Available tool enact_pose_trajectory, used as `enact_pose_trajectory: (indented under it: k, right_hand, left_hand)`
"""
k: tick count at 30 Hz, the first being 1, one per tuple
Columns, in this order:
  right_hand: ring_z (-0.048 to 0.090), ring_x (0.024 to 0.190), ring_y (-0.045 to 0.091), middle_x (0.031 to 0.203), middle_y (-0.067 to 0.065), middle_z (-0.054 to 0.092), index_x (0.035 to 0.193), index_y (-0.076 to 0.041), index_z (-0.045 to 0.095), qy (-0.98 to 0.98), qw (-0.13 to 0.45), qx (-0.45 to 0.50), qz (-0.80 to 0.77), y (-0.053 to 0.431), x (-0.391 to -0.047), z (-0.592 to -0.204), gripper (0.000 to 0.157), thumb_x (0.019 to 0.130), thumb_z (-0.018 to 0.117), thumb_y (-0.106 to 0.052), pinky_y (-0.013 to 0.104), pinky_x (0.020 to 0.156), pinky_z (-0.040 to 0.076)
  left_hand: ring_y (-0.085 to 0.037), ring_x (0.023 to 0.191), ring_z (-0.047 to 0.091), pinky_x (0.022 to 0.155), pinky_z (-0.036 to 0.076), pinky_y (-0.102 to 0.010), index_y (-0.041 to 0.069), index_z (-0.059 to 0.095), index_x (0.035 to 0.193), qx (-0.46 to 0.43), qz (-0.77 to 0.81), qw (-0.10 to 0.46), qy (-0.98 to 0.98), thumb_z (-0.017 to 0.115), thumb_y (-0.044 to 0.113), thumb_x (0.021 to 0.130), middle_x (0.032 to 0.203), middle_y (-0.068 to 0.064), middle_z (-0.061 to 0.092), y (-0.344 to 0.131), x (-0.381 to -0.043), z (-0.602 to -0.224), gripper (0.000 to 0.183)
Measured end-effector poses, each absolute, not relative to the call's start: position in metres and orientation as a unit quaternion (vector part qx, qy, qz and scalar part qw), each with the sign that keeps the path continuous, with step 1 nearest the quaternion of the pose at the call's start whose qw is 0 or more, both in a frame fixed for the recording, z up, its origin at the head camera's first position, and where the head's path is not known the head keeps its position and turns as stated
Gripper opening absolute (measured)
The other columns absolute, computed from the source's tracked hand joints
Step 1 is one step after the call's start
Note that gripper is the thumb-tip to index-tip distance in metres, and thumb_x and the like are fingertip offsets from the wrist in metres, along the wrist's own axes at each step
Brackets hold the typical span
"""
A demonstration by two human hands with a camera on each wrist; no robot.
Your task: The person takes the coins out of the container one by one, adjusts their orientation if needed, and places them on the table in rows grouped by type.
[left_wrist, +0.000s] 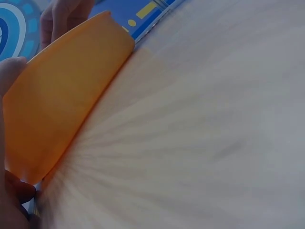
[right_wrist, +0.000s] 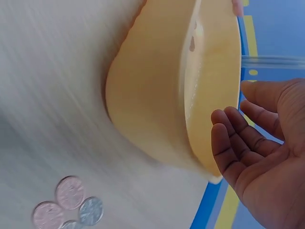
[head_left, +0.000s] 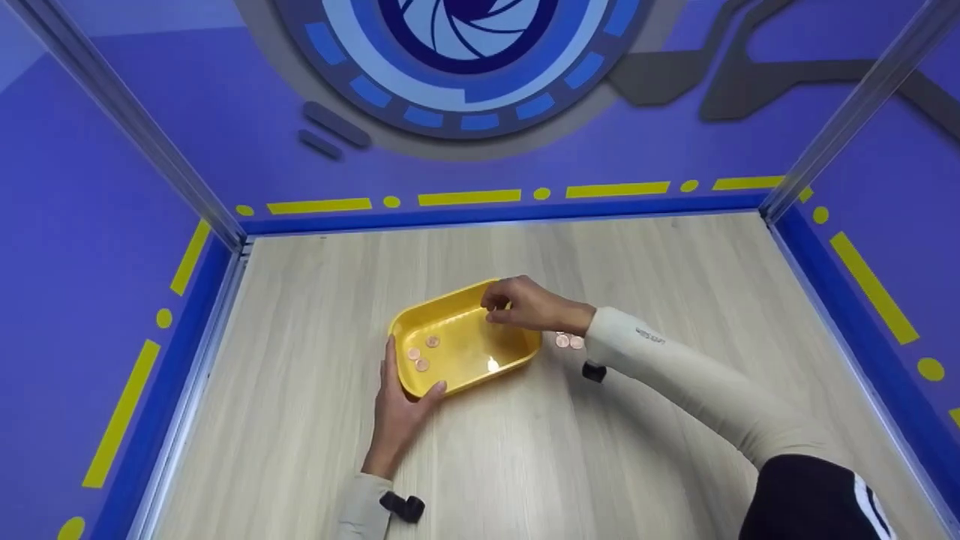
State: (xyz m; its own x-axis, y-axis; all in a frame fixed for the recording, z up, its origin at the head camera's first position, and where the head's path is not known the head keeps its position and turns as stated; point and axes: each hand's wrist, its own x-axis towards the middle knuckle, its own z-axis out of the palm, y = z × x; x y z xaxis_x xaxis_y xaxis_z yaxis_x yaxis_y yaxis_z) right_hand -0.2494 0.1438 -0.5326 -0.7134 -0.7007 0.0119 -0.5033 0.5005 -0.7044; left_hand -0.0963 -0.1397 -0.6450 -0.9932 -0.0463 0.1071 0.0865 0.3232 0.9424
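A yellow plastic container with rounded corners stands on the table, three copper coins lying toward its left end. My left hand holds its near left corner, thumb over the front rim and fingers along the left side. Over the container's right end hovers my right hand. In the right wrist view, that hand has loosely bent fingers, thumb apart from the fingertips, and nothing visible between them. Several coins, copper ones and a silver one, lie on the table right of the container, partly hidden by my right wrist in the head view.
The light wood table is enclosed by a blue-purple back wall and side walls. Metal rails run along the table's side edges. My right forearm crosses the table's right half.
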Motion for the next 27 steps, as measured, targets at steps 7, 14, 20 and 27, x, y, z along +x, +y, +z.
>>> enact_pose_trajectory:
  k: [7, 14, 20, 27]
  right_hand:
    - [0.072, 0.101, 0.025, 0.115, 0.019, 0.078, 0.120, 0.006, 0.077, 0.842, 0.187, -0.379, -0.335, 0.120, -0.260, -0.538, 0.021, 0.103, 0.076, -0.006, 0.041, 0.093, 0.061]
    - [0.070, 0.098, 0.019, 0.115, 0.010, 0.078, 0.125, 0.002, 0.078, 0.845, 0.213, -0.396, -0.289, 0.100, -0.263, -0.545, 0.023, 0.104, 0.076, -0.008, 0.036, 0.091, 0.061]
    - [0.068, 0.098, 0.018, 0.117, 0.011, 0.078, 0.128, 0.001, 0.077, 0.834, 0.237, -0.418, -0.271, 0.083, -0.269, -0.549, 0.025, 0.106, 0.073, -0.008, 0.034, 0.091, 0.060]
    - [0.064, 0.092, 0.015, 0.111, 0.008, 0.077, 0.125, 0.000, 0.078, 0.832, 0.257, -0.417, -0.262, 0.070, -0.275, -0.555, 0.022, 0.105, 0.074, -0.009, 0.030, 0.086, 0.057]
  left_hand:
    - [-0.030, 0.145, 0.052, 0.117, 0.043, -0.054, 0.025, 0.009, 0.179, -0.007, -0.578, 0.055, -0.814, 0.089, 0.036, 0.091, 0.175, -0.014, 0.034, -0.141, -0.096, -0.647, 0.119]
    - [-0.032, 0.144, 0.054, 0.115, 0.045, -0.056, 0.024, 0.009, 0.179, -0.008, -0.573, 0.055, -0.818, 0.088, 0.038, 0.091, 0.171, -0.017, 0.037, -0.142, -0.096, -0.646, 0.119]
    - [-0.031, 0.140, 0.057, 0.113, 0.046, -0.055, 0.022, 0.010, 0.179, -0.001, -0.565, 0.057, -0.823, 0.089, 0.040, 0.089, 0.165, -0.018, 0.043, -0.142, -0.096, -0.645, 0.121]
    - [-0.033, 0.137, 0.058, 0.111, 0.047, -0.056, 0.020, 0.011, 0.179, -0.011, -0.557, 0.066, -0.828, 0.087, 0.042, 0.090, 0.161, -0.020, 0.046, -0.141, -0.096, -0.644, 0.119]
